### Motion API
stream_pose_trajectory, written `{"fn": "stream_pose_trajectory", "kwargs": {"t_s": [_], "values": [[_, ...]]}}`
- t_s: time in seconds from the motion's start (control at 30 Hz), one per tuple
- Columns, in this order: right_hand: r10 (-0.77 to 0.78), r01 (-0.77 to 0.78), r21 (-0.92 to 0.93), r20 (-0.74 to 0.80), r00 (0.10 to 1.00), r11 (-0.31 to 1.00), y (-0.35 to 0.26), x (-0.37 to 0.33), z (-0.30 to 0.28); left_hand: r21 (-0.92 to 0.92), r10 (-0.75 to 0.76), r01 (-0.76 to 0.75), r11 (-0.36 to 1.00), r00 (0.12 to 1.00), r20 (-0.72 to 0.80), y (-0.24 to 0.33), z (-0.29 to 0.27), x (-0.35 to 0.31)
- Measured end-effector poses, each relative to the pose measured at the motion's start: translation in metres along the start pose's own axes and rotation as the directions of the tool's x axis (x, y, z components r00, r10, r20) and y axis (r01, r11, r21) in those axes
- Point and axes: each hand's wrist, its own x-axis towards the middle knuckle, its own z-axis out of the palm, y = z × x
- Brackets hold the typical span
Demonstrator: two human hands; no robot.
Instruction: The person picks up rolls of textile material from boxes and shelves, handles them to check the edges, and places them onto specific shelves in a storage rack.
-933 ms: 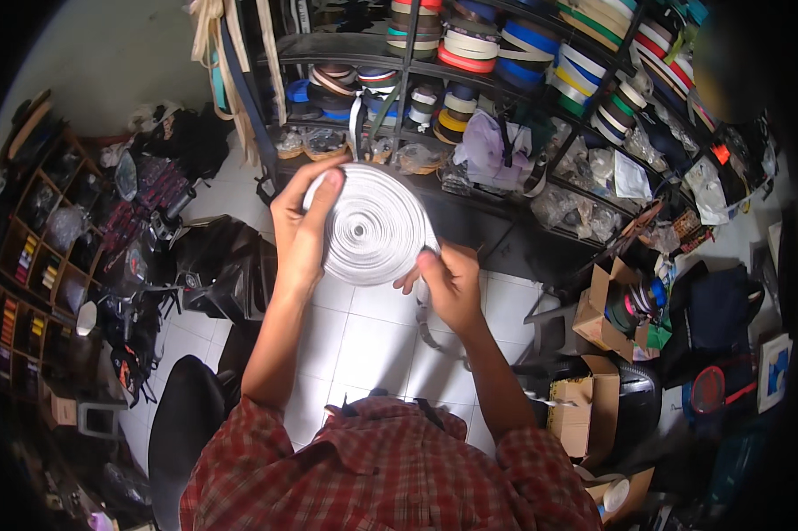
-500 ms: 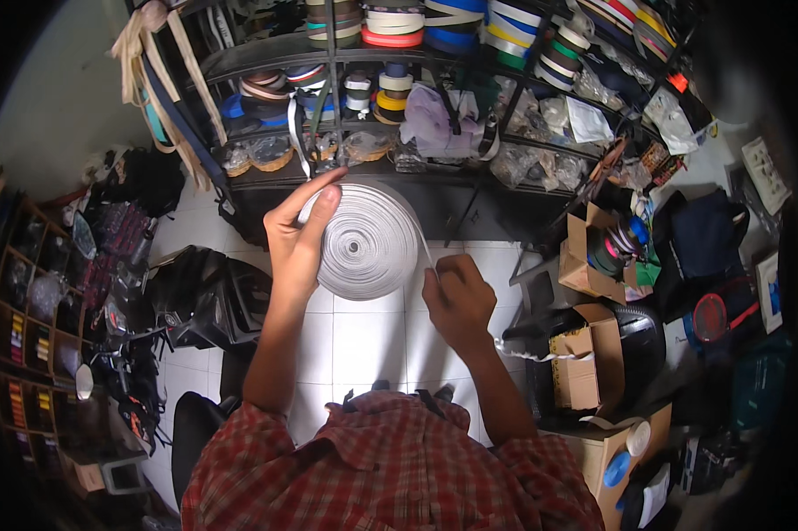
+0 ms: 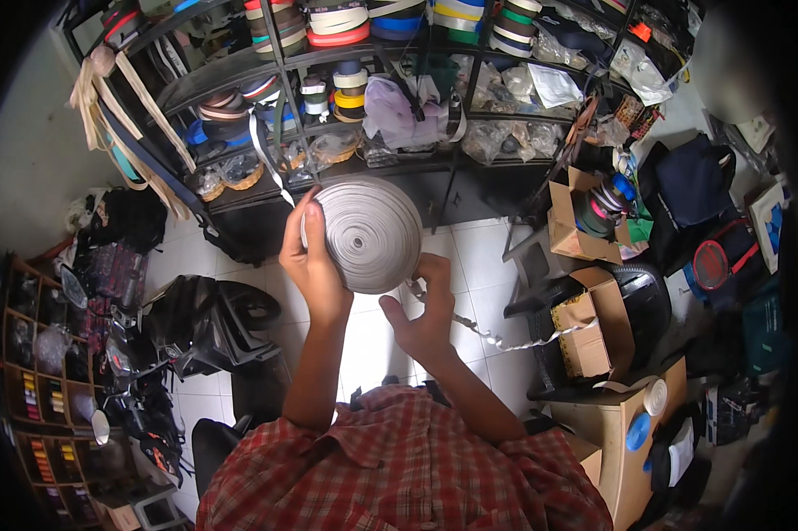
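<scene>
One pale webbing coil: your left hand, curled, grips its left rim; your right hand, thumb spread, at its lower right, hold unclear.

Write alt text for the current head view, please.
The left hand holds a large round coil of whitish tape; the right hand, its thumb spread, is by the coil's lower right edge. Colourful rolls sit on black shelves beyond.

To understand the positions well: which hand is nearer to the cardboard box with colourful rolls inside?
The right hand. It is left of the cardboard box, by the coil's lower right edge; the left hand is farther left, holding the coil.
</scene>
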Motion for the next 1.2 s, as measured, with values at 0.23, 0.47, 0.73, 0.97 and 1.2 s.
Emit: {"fn": "stream_pose_trajectory", "kwargs": {"t_s": [0.23, 0.47, 0.73, 0.97, 1.2], "values": [[0.178, -0.180, 0.040, 0.049, 0.983, 0.983, 0.014, 0.015, -0.025, 0.443, 0.169, -0.501, 0.744, 0.781, 0.601, 0.030, -0.029, 0.044], [0.081, -0.104, 0.067, 0.282, 0.956, 0.992, 0.005, 0.030, -0.020, 0.441, -0.322, -0.533, 0.722, 0.306, 0.896, 0.067, 0.006, 0.058], [-0.062, 0.068, -0.020, 0.211, 0.976, 0.998, 0.011, 0.011, -0.007, 0.410, 0.022, -0.211, 0.887, 0.908, 0.419, 0.041, -0.014, 0.043], [0.095, -0.097, -0.033, -0.060, 0.994, 0.995, 0.011, 0.010, 0.003, 0.258, 0.063, -0.104, 0.961, 0.985, 0.164, 0.011, -0.012, 0.017], [0.188, -0.185, -0.080, 0.031, 0.982, 0.979, 0.017, 0.007, -0.017, 0.384, -0.094, -0.060, 0.922, 0.924, 0.370, 0.011, -0.029, 0.032]]}}
